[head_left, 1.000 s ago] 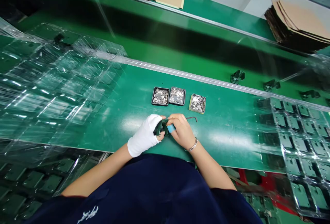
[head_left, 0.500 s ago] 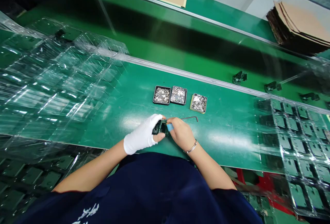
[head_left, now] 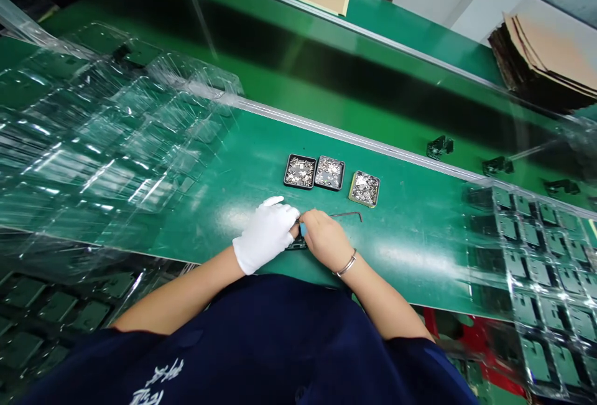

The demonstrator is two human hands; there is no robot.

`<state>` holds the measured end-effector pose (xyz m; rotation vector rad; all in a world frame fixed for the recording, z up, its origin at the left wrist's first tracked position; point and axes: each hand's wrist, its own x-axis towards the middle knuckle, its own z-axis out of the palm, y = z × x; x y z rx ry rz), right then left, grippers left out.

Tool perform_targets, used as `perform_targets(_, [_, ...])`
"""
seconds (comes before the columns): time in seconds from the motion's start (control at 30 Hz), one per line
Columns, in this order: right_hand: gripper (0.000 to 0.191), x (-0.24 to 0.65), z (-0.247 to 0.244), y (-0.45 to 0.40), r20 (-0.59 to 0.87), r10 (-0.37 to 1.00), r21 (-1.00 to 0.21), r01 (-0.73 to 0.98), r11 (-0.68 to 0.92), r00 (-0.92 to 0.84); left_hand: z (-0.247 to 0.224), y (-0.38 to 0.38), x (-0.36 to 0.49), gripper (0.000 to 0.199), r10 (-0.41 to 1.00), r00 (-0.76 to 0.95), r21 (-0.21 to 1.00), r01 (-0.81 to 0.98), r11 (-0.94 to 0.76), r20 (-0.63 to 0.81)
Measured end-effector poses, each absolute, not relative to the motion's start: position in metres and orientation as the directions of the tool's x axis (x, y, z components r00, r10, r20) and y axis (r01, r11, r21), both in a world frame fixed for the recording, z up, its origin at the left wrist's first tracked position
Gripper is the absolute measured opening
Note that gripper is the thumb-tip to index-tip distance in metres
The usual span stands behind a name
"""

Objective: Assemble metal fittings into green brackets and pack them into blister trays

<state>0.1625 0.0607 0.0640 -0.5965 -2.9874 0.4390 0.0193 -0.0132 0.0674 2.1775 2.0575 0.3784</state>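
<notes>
My left hand, in a white glove with bare fingertips, bends over a dark green part near the front of the green bench. Its thumb and forefinger pinch close to the right fingertips; whatever lies between them is too small to name. My right hand, bare with a blue wrap on a finger, is closed at the same part, its fingertips meeting the left ones. Most of the part is hidden under both hands. An L-shaped hex key lies just beyond my right hand.
Three small trays of metal pieces, a left one, a middle one and a right one, sit beyond the hands. Clear plastic trays stack at left, filled ones at right. Dark parts rest behind the rail.
My left hand has turned from gripping the part's side to reaching over it, fingers now at the right fingertips. The part shows less. The whole view has shifted slightly.
</notes>
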Motion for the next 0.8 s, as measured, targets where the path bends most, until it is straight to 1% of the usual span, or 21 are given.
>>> perform_targets(0.07, [0.018,0.162,0.065,0.062,0.005,0.390,-0.297,0.371,0.880,-0.921,0.067,-0.013,0.020,0.016,0.993,0.046,0.228,0.971,-0.071,0.113])
perform_targets(0.13, [0.020,0.162,0.065,0.064,0.003,0.398,-0.327,0.376,0.867,-0.917,0.065,-0.013,0.019,0.016,0.990,0.054,0.233,0.969,-0.083,0.128])
perform_targets(0.23, [0.024,0.165,0.063,0.065,0.005,0.439,-0.383,0.404,0.831,-0.898,0.065,-0.014,0.017,0.012,0.991,0.066,0.307,0.947,-0.099,0.118])
perform_targets(0.3, [0.025,0.167,0.063,0.064,0.006,0.456,-0.401,0.416,0.816,-0.890,0.066,-0.015,0.017,0.009,0.997,0.039,0.366,0.929,-0.062,0.071])
perform_targets(0.43, [0.023,0.167,0.067,0.064,-0.033,0.427,-0.362,0.409,0.838,-0.904,0.066,-0.015,0.022,0.013,0.999,-0.035,0.404,0.914,0.037,-0.012])
perform_targets(0.6, [0.015,0.163,0.073,0.068,-0.102,0.413,-0.310,0.423,0.851,-0.905,0.061,-0.015,0.029,0.013,0.997,-0.076,0.379,0.923,0.067,0.009])
perform_targets(0.8, [0.020,0.162,0.069,0.070,-0.079,0.441,-0.306,0.442,0.843,-0.894,0.061,-0.013,0.026,0.012,0.999,-0.040,0.376,0.926,0.029,0.022])
